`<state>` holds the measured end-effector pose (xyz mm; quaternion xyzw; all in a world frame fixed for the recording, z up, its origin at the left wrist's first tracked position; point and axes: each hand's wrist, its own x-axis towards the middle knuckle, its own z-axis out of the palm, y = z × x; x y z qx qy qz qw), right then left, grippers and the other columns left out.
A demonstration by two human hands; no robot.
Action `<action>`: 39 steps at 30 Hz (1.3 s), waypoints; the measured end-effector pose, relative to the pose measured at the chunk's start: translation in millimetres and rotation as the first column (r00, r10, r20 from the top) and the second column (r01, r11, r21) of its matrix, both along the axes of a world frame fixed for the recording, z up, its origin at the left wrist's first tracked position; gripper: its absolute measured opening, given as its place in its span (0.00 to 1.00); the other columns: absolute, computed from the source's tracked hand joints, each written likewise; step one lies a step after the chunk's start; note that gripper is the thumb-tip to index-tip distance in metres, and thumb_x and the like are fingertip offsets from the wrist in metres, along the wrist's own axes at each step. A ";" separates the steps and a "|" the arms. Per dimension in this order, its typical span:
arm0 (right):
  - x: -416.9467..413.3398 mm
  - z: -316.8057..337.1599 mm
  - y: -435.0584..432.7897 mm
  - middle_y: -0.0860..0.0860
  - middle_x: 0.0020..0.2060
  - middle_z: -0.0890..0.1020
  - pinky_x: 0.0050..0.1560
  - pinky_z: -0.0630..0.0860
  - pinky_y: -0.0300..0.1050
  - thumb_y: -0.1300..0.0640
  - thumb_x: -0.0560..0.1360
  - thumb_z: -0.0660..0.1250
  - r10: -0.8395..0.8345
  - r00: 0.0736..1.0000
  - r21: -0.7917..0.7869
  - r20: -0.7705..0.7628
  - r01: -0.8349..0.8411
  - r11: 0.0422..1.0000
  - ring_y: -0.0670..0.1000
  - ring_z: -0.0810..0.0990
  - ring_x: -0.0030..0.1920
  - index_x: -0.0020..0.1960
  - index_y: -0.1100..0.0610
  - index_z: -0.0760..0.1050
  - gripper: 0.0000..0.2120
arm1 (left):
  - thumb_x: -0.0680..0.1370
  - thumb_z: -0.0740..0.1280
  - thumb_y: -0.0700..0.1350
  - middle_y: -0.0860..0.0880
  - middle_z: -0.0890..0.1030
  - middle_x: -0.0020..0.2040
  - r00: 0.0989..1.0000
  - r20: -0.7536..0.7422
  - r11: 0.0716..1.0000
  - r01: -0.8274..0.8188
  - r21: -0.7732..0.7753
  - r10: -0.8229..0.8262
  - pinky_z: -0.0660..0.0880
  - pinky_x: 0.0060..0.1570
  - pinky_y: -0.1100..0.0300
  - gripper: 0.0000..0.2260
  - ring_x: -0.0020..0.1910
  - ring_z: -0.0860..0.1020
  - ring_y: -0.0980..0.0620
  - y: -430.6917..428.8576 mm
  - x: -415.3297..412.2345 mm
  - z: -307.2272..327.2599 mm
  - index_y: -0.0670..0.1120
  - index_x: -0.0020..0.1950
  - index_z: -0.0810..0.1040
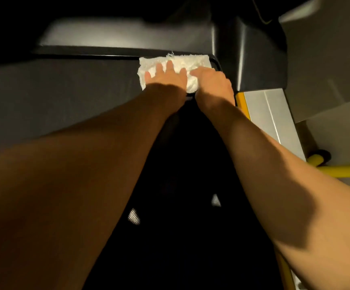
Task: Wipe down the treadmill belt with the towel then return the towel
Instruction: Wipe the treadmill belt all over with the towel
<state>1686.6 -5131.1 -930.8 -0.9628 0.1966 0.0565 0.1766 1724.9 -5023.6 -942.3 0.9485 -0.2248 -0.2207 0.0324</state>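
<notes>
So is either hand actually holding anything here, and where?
The left hand presses the towel flat against the belt at its left half, fingers spread; the right hand covers its right edge, grip unclear.

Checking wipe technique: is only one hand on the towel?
No, both the left hand and the right hand rest on the white towel on the belt.

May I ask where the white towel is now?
Head view: the towel lies at the far right corner of the treadmill belt, under the left hand and right hand, beside the motor cover.
</notes>
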 end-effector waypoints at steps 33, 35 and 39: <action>-55.6 -2.2 173.2 0.51 0.67 0.72 0.66 0.65 0.45 0.55 0.81 0.55 0.337 0.941 0.069 -0.041 -0.334 0.940 0.55 0.70 0.67 0.69 0.48 0.69 0.18 | 0.80 0.57 0.51 0.47 0.52 0.78 0.984 0.157 0.997 0.076 0.023 -0.079 0.68 0.63 0.43 0.28 0.75 0.54 0.45 218.0 -62.3 9.5 0.48 0.78 0.50; -40.3 13.5 192.8 0.53 0.65 0.74 0.65 0.68 0.50 0.62 0.78 0.56 0.377 0.926 -0.006 0.005 -0.377 0.926 0.57 0.71 0.65 0.68 0.50 0.70 0.20 | 0.81 0.56 0.50 0.43 0.53 0.77 0.992 0.123 0.998 -0.032 0.049 0.025 0.67 0.64 0.40 0.28 0.75 0.55 0.42 227.0 -53.2 11.5 0.45 0.78 0.50; -59.4 12.7 224.1 0.56 0.61 0.76 0.59 0.71 0.50 0.59 0.79 0.55 0.423 0.904 -0.044 -0.061 -0.426 0.904 0.59 0.74 0.61 0.65 0.53 0.72 0.16 | 0.81 0.56 0.51 0.44 0.51 0.78 0.993 0.120 0.998 -0.024 0.063 0.016 0.66 0.64 0.44 0.30 0.76 0.52 0.43 256.7 -77.1 12.6 0.46 0.78 0.48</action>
